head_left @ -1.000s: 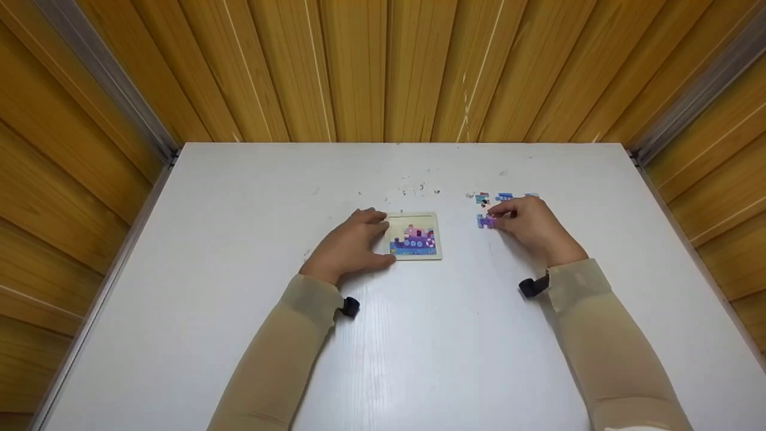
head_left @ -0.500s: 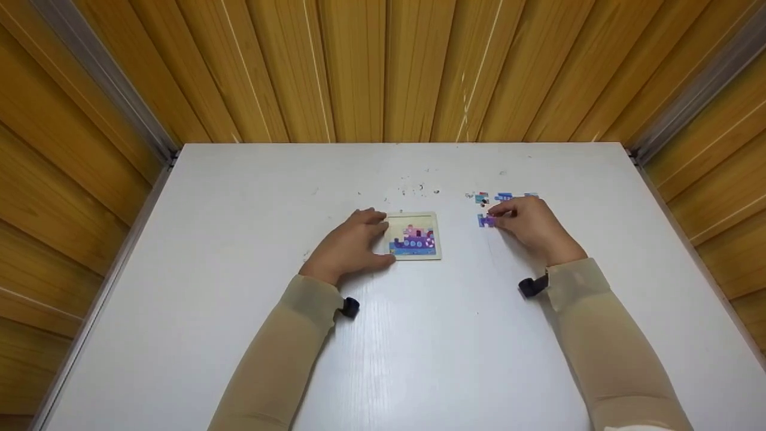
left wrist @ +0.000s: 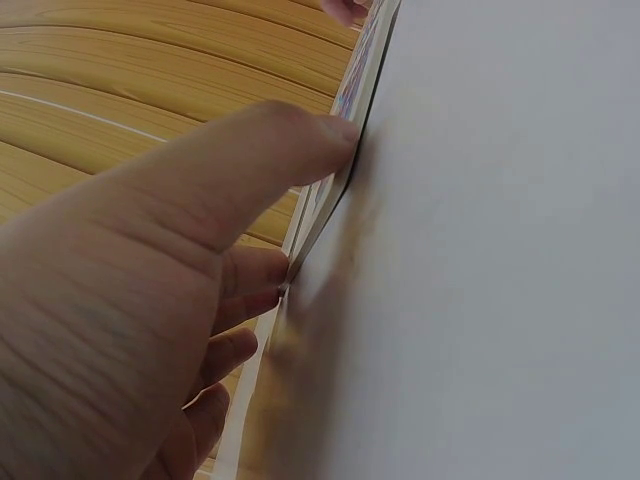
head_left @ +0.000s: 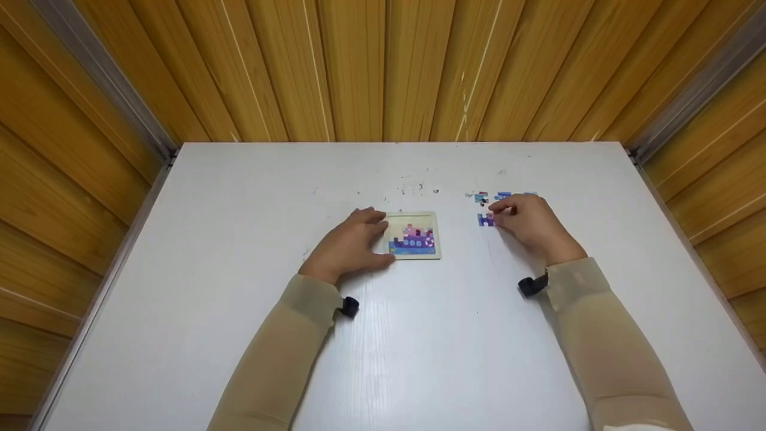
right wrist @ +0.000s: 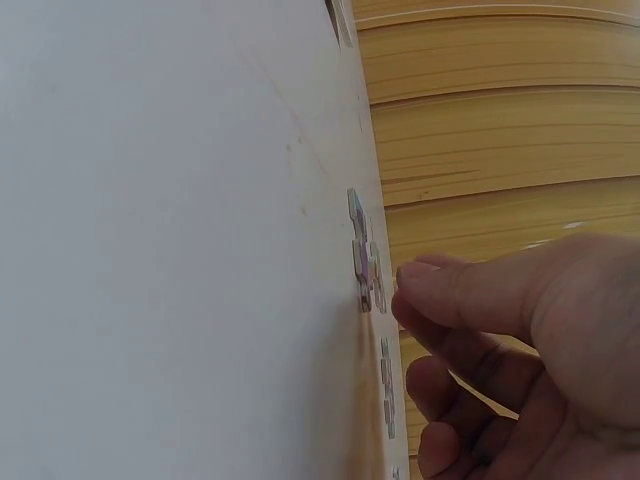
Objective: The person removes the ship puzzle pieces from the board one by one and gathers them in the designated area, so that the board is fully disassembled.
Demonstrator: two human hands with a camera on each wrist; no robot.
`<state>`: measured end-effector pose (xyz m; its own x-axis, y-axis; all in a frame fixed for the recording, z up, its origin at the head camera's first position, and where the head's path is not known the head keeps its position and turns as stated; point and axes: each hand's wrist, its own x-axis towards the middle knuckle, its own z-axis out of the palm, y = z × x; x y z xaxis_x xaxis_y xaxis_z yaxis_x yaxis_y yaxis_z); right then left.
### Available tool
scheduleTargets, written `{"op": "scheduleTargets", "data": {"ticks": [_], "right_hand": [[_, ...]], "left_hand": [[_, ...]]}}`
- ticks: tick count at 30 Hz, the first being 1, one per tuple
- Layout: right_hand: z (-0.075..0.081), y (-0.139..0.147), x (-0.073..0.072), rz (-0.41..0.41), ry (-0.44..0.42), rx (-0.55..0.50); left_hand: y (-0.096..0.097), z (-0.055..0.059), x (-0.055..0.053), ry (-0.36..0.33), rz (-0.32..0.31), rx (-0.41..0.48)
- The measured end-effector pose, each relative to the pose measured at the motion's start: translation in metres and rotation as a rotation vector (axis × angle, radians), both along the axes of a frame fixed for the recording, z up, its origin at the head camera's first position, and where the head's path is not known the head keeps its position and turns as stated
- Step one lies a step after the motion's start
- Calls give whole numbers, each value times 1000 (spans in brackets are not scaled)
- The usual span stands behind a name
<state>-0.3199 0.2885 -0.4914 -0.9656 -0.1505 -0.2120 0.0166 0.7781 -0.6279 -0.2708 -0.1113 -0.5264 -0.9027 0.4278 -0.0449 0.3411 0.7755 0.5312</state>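
Observation:
My left hand (head_left: 347,246) holds a square puzzle tray (head_left: 438,239) by its left side in the head view. The thumb lies at the near corner, with fingertips at the far one. Interlocked pieces showing a pink and purple boat (head_left: 413,242) fill the tray's lower part; bare board shows above. My right hand (head_left: 532,226) is bent over a purple jigsaw piece (head_left: 482,221) on the table. In the right wrist view, the thumb and index fingertips stand close together, slightly apart from the jigsaw piece (right wrist: 360,255), which lies flat.
Behind the purple piece lie a teal and red jigsaw piece (head_left: 481,196), a blue one (head_left: 503,196) and another partly hidden by my right hand (head_left: 530,193). Dark specks (head_left: 421,187) mark the white table (head_left: 395,335). Wood-look panels (head_left: 353,72) stand along the table's back and sides.
The purple piece has turned slightly in place, and my right fingertips have come off it, uncovering more of it. My left hand and the tray stay where they were.

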Motion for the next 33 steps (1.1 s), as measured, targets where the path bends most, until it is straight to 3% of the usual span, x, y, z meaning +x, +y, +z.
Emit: {"op": "scheduleTargets", "data": {"ticks": [6,16,27,33], "right_hand": [[4,-10,4,-14,42,-15],[17,-49,9,74,198,-106],[38,-95,8,140,267,-205],[37,-106,14,139,251,-247]], "left_hand": [[0,-1,1,-8,0,-1],[-4,-3,-1,-14,7,-14],[-3,-6,-5,-21,15,-12],[0,-7,-7,-23,24,-17]]}}
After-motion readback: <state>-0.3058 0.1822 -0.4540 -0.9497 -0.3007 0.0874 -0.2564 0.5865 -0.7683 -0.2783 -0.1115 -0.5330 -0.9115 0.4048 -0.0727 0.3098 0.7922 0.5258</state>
